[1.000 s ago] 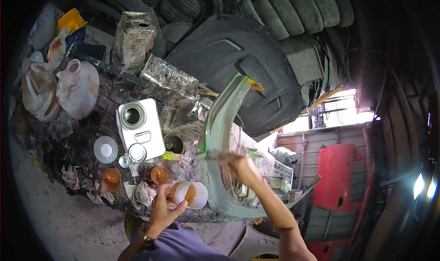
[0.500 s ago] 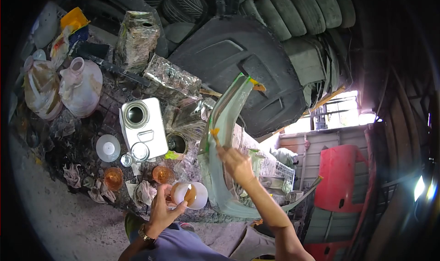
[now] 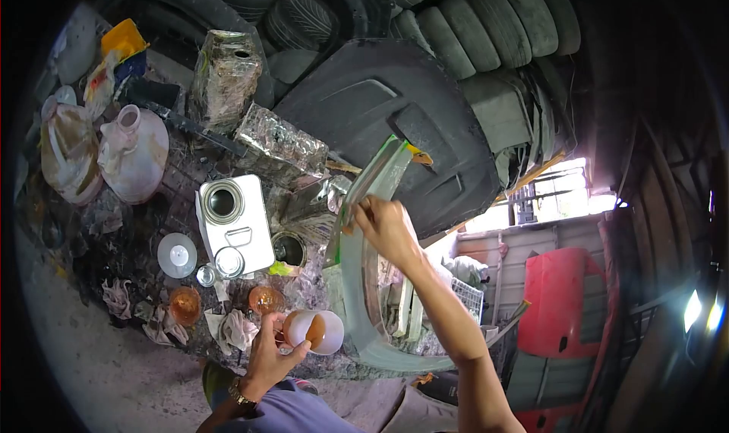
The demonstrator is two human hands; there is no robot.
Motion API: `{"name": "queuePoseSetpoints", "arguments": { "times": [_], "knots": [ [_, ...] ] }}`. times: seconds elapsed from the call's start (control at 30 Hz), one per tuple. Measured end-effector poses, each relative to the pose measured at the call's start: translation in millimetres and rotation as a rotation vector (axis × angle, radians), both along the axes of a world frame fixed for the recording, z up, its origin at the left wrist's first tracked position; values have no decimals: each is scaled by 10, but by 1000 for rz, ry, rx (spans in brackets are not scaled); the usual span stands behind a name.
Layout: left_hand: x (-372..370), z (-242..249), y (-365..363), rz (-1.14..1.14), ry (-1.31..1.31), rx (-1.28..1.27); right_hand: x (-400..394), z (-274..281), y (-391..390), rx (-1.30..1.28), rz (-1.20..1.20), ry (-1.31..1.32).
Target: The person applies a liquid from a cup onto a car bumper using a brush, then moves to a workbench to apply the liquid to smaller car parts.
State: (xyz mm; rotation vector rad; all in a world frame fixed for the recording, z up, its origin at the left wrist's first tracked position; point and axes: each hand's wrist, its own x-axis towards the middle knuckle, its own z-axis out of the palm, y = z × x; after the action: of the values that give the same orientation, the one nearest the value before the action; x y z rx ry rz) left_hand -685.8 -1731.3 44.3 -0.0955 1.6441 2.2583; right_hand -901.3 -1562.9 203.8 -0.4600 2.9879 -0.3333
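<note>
My left hand [image 3: 267, 355] is closed round a white plastic cup [image 3: 328, 334], tilted so that amber liquid shows inside. My right hand [image 3: 387, 228] is closed over the upper part of a long, curved, pale grey-green part [image 3: 355, 281] with green edging. Its fingers pinch a small brush [image 3: 348, 226]; only an orange-yellow bit shows beside the fingertips, against the part's left edge. Close to my left hand stand a cup of amber liquid [image 3: 266, 299] and a crumpled rag [image 3: 237, 332].
A white metal can [image 3: 250, 239] stands left of the curved part, near another amber cup [image 3: 184, 305] and a white lid [image 3: 177, 255]. Two stained jugs [image 3: 135, 156] are further left. A black hood-shaped panel [image 3: 364, 106] leans behind, below stacked tyres [image 3: 486, 30]. Red door panels [image 3: 558, 300] stand right.
My right hand has moved up along the curved part with the brush, which is now mostly hidden. My left hand still holds the cup, in nearly the same place.
</note>
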Motion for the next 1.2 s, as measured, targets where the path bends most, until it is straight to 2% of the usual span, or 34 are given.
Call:
{"name": "queuePoseSetpoints", "arguments": {
  "times": [0.07, 0.1, 0.17, 0.2, 0.27, 0.3, 0.37, 0.4, 0.43, 0.5, 0.57, 0.63, 0.77, 1.07, 1.2],
  "knots": [
    [34, -25, 22, -7, 6, -16, -313, -105, -76, 171, 10, 1],
    [50, -51, 41, 3, -4, 8, -440, -154, -71, 174, 9, -1],
    [46, -68, 37, 17, -14, 34, -652, -231, -73, 412, 102, 134],
    [38, -57, 25, 24, -12, 38, -714, -177, -128, 415, 109, 131],
    [42, -58, -1, 31, -13, 43, -732, 80, -255, 471, 95, 291],
    [37, -58, -11, 38, -8, 46, -698, 205, -284, 474, 97, 290],
    [6, -57, -26, 54, -1, 54, -591, 447, -356, 245, 10, 282],
    [-11, -62, -35, 40, -3, 50, -522, 529, -425, 213, -86, 151],
    [-27, -62, -37, 24, -4, 45, -522, 468, -389, 216, -80, 152],
    [-58, -42, -15, 31, -5, 68, -536, 236, -292, 58, 57, -68],
    [-80, -18, -9, 30, -6, 89, -527, 53, -373, 158, 69, -125],
    [-98, 7, -22, 6, -12, 96, -563, -198, -343, 397, 101, -188],
    [-97, -8, -32, 25, -26, 107, -594, -314, -355, 481, 23, -118],
    [-153, -8, -21, 53, 7, 103, -810, -354, -278, 624, 152, 100],
    [-153, -46, -10, 81, 29, 92, -870, -209, -243, 611, 140, 193]
  ]
}}
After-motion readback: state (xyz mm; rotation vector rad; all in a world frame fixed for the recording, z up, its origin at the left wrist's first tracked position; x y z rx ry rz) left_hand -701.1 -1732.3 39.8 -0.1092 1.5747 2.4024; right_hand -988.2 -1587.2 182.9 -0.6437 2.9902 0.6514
